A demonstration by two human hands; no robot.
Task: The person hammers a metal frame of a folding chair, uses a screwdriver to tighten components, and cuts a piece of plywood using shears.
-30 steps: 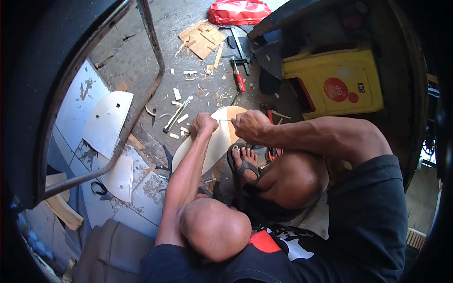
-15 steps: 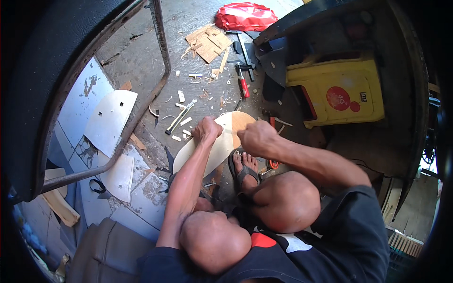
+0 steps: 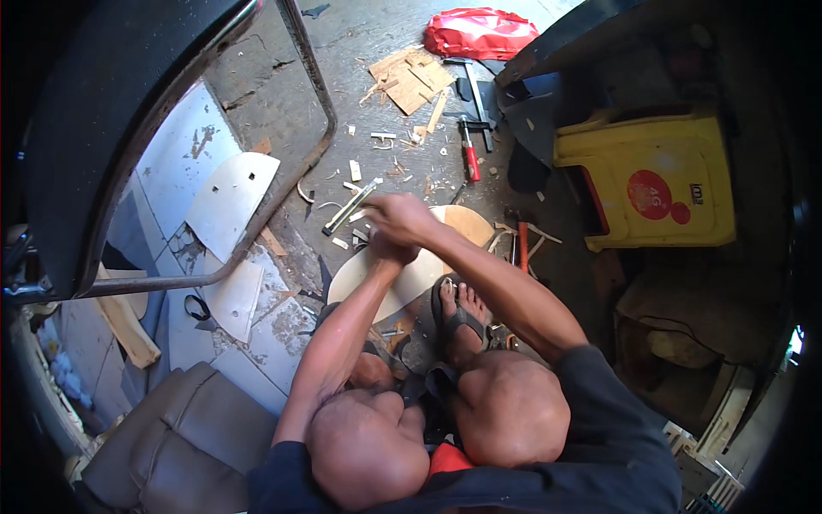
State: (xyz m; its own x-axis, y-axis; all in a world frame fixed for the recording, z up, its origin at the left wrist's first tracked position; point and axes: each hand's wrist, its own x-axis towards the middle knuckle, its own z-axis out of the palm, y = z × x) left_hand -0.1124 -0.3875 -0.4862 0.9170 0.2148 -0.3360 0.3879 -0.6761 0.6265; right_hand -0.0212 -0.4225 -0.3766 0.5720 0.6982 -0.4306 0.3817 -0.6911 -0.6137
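Note:
A rounded wooden board point(image 3: 368, 287), pale over most of its face and tan at the far right end, lies on the floor before my feet. Over it, my left hand point(image 3: 396, 249) is curled and partly covered by the other hand. My right hand point(image 3: 401, 217) crosses above it, its fingers smeared by motion and pointing left. What either hand holds cannot be made out. A yellow-green box cutter point(image 3: 352, 207) lies on the floor just left of my right fingers.
A red-handled bar clamp point(image 3: 472, 161), plywood scraps point(image 3: 411, 79) and a red plastic-wrapped bundle point(image 3: 481, 34) lie farther off. A yellow plastic stool point(image 3: 646, 180) lies at right. Left are a metal chair frame point(image 3: 321, 94), cut pale panels point(image 3: 231, 206) and a grey cushion point(image 3: 205, 428).
My right hand has swung left from the board's tan end and now crosses over my left hand. The whole view has shifted a little; the box cutter stays on the floor.

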